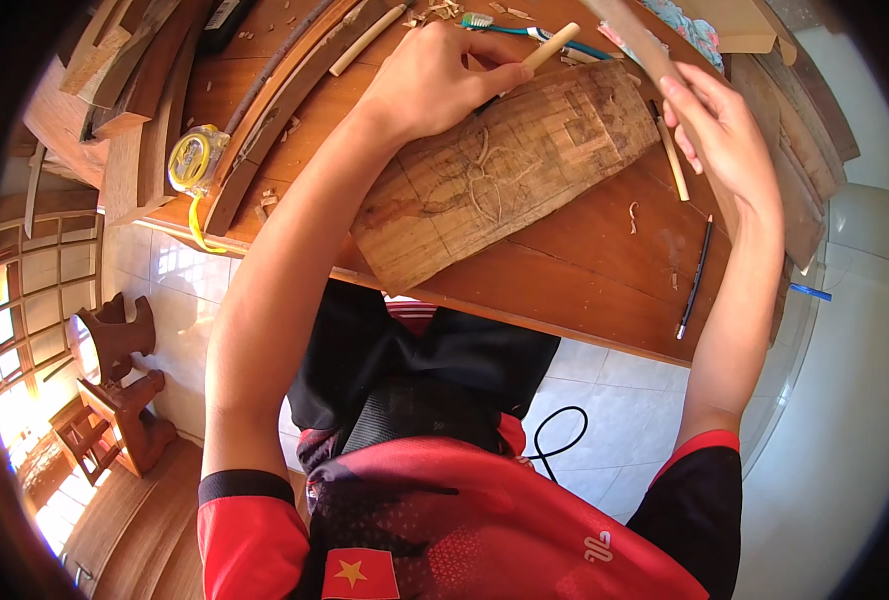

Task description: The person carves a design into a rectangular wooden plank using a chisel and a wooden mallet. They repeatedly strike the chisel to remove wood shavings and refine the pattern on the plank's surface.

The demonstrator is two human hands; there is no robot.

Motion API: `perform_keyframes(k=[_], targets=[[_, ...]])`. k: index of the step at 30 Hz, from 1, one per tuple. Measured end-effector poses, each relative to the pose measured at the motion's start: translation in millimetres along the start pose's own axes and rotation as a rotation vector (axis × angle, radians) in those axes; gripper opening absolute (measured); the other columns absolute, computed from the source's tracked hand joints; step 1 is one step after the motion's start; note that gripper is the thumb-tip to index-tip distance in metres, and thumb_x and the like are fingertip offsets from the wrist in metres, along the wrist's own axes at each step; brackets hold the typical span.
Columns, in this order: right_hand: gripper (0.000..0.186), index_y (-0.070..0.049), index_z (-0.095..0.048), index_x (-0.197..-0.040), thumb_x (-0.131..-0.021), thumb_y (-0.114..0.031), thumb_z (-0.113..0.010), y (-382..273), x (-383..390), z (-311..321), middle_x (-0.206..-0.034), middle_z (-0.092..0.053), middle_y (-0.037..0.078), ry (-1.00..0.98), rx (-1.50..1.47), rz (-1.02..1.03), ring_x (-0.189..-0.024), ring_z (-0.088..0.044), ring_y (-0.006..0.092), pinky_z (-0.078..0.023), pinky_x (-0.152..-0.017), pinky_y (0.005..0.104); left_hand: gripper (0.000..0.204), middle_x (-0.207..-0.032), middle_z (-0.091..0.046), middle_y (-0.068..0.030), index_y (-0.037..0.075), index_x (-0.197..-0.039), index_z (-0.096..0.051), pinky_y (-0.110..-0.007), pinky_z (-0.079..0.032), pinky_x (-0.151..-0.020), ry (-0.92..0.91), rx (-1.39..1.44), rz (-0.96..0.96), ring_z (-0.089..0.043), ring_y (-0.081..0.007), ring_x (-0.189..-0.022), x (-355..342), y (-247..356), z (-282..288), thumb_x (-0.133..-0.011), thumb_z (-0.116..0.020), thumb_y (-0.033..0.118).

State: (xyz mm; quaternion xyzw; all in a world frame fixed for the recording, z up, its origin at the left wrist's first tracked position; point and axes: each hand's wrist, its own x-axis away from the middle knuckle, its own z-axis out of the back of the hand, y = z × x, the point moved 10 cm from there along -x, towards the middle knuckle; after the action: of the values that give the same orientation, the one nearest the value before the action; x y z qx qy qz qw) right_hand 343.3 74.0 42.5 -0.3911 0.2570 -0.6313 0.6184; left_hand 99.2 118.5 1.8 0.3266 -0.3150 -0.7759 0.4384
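My left hand (430,80) is closed round a carving chisel (553,46). Its pale wooden handle slants up to the right, and a bit of dark blade shows below the fingers, by the upper edge of a carved wooden board (445,215). The board lies tilted on the table, with a flower-like outline and a stepped pattern cut into it. On the right, my right hand (725,130) grips a long wooden stick (633,38), raised toward the chisel handle and apart from it. The stick's far end runs out of view.
A second pale-handled tool (673,160) and a pencil (696,275) lie right of the board on the table (585,270). Beyond it are a toothbrush (505,27) and wood shavings. A tape measure (195,160) sits beside curved wooden strips (275,110) at left. More planks (800,130) stand at right.
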Motion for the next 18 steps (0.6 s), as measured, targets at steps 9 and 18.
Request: perform_keyframes(k=[9,18], targets=[[0.034,-0.001,-0.065,-0.127,-0.106,-0.028,-0.061,-3.0,-6.4,-6.0,-0.077,-0.055,-0.003,-0.041,0.059,0.001,-0.057,-0.045,0.0019,-0.035,-0.047,0.0204,0.035,-0.076,-0.073,-0.0059,0.01,-0.104,-0.082,-0.032,-0.049,-0.064,0.015,-0.025,-0.006,-0.06,-0.0134,-0.063,-0.8,0.4,0.1,-0.089,-0.076,0.041],[0.036,-0.002,-0.064,-0.129,-0.106,-0.029,-0.062,-7.6,-10.0,-3.9,-0.078,-0.056,-0.003,0.004,0.044,0.02,-0.057,-0.045,0.0014,-0.036,-0.047,0.0198,0.036,-0.073,-0.07,-0.0048,0.01,-0.103,-0.083,-0.032,-0.047,-0.061,0.014,-0.05,0.01,-0.057,-0.0124,-0.063,0.7,-1.8,1.4,-0.088,-0.077,0.042]])
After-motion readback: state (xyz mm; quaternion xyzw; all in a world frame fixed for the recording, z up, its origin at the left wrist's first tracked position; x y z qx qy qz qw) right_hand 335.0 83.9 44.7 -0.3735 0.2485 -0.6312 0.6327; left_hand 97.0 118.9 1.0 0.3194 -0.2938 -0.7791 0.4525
